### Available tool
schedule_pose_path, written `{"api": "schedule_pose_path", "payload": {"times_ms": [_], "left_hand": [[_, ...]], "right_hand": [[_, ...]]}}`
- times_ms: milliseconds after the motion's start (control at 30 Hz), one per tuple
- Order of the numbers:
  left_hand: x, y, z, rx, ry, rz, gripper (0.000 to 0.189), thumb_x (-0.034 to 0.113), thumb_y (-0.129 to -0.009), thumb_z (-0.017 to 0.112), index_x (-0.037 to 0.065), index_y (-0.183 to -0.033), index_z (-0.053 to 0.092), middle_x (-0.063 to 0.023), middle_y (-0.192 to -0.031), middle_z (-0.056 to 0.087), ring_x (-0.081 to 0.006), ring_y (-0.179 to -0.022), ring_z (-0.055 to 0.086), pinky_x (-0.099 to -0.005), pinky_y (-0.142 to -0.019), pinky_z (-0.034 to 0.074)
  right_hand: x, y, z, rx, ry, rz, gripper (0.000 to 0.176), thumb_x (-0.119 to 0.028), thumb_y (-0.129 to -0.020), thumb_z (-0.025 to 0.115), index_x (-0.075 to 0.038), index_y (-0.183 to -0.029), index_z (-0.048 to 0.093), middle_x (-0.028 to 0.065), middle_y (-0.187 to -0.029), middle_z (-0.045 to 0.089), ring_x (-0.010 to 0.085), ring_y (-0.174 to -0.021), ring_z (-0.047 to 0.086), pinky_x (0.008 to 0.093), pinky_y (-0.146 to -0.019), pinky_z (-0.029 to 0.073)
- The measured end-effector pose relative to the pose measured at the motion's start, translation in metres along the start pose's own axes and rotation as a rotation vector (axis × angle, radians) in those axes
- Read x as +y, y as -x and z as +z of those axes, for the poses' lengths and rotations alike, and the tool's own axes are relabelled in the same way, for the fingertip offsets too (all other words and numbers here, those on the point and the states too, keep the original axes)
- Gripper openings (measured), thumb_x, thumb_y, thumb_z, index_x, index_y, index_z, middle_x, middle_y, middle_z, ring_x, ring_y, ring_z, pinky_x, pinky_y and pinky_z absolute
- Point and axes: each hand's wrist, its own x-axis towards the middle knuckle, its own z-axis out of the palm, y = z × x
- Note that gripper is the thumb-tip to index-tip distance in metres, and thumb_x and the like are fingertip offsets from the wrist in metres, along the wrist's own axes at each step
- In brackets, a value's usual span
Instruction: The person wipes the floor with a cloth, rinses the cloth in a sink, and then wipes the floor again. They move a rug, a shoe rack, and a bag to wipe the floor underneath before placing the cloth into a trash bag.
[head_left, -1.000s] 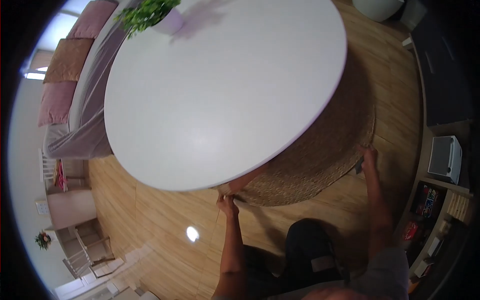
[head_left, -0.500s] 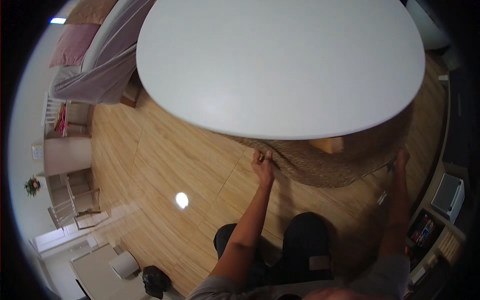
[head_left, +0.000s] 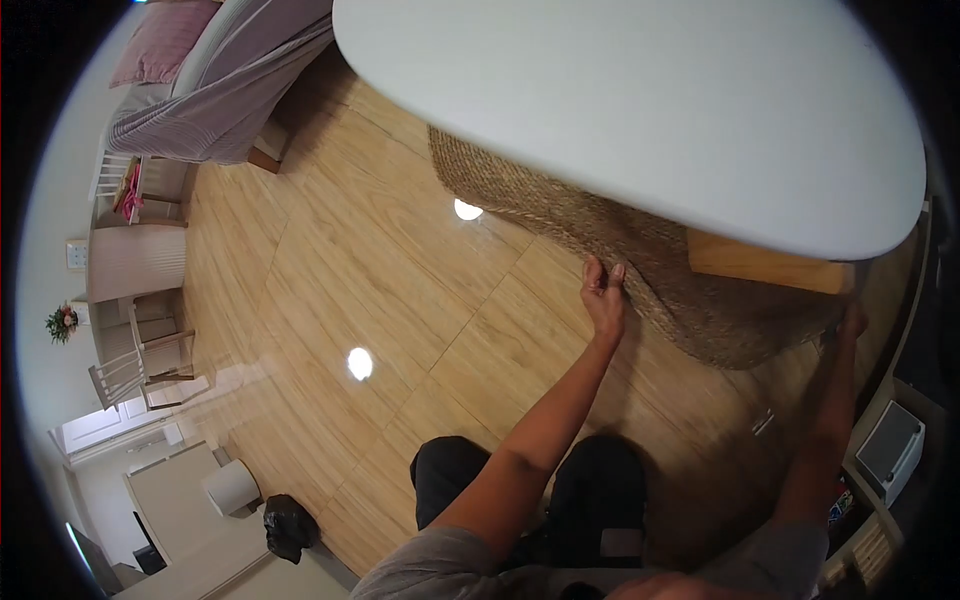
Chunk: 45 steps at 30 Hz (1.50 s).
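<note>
A brown woven rug (head_left: 560,205) lies partly beneath a white rounded tabletop (head_left: 640,110), its near edge curved and wavy. My left hand (head_left: 605,305) is at the rug's left-hand near edge, fingers curled and closed on the border. Farther right, my right hand (head_left: 851,322) grips the rug's edge close to the floor; its fingertips are partly hidden. Between the hands, the rug's border sags towards me. A wooden table leg (head_left: 770,262) shows under the tabletop, above the rug.
Tiled wood-look floor (head_left: 400,270) spreads to the left. A draped sofa (head_left: 215,110) stands at upper left, with chairs (head_left: 155,350) along that side. A black bag (head_left: 290,527) sits at lower left. At right is a low shelf unit with a grey-white box (head_left: 890,452).
The view has shifted, so the table and both hands appear farther right. More of the rug now shows on the left, and more of the wooden leg is exposed. Both hands stay at the rug's edge.
</note>
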Motion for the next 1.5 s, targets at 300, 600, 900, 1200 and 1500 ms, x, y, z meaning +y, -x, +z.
{"api": "schedule_pose_path", "payload": {"times_ms": [300,600,900,1200,1500], "left_hand": [[-0.011,0.030,-0.023,0.126,0.088,-0.165,0.021,0.007,-0.086,0.068,0.000,-0.096,0.052,0.0015,-0.087,0.042,-0.0075,-0.082,0.045,-0.0207,-0.075,0.043],[0.116,0.056,-0.032,-0.032,0.050,-0.475,0.049,0.002,-0.086,0.060,-0.008,-0.131,0.041,-0.0070,-0.104,0.052,-0.0131,-0.093,0.056,-0.0267,-0.076,0.048],[0.140,-0.038,-0.117,-0.437,0.457,-0.855,0.042,0.003,-0.084,0.059,-0.001,-0.124,0.048,-0.0081,-0.107,0.059,-0.0184,-0.091,0.058,-0.0321,-0.080,0.048],[0.214,-0.210,-0.349,0.094,-0.099,0.022,0.026,0.008,-0.091,0.057,-0.003,-0.115,0.060,-0.0120,-0.103,0.064,-0.0177,-0.086,0.064,-0.0276,-0.071,0.054],[0.195,-0.361,-0.435,0.040,-1.002,0.509,0.019,0.018,-0.095,0.048,0.001,-0.093,0.056,-0.0206,-0.087,0.058,-0.0399,-0.078,0.057,-0.0441,-0.067,0.046]], "right_hand": [[0.039,0.144,-0.030,-0.083,0.474,-0.403,0.053,-0.045,-0.097,0.043,-0.005,-0.131,0.051,0.0188,-0.127,0.055,0.0343,-0.118,0.052,0.0401,-0.099,0.039],[0.021,0.581,0.059,-0.565,0.454,-0.772,0.060,-0.014,-0.088,0.049,-0.001,-0.143,0.028,0.0209,-0.147,0.025,0.0341,-0.139,0.019,0.0461,-0.113,0.012],[-0.268,0.759,0.378,-0.673,0.283,-1.021,0.058,-0.004,-0.086,0.044,-0.001,-0.142,0.029,0.0219,-0.148,0.025,0.0411,-0.136,0.022,0.0575,-0.109,0.014],[-0.162,0.774,0.225,-1.182,0.463,-1.223,0.063,0.001,-0.082,0.054,-0.007,-0.142,0.035,0.0133,-0.154,0.020,0.0303,-0.143,0.016,0.0520,-0.112,0.018],[-0.088,0.738,0.205,-0.307,0.587,-0.931,0.065,-0.017,-0.085,0.060,0.001,-0.140,0.030,0.0287,-0.150,0.015,0.0463,-0.138,0.018,0.0552,-0.112,0.016]]}}
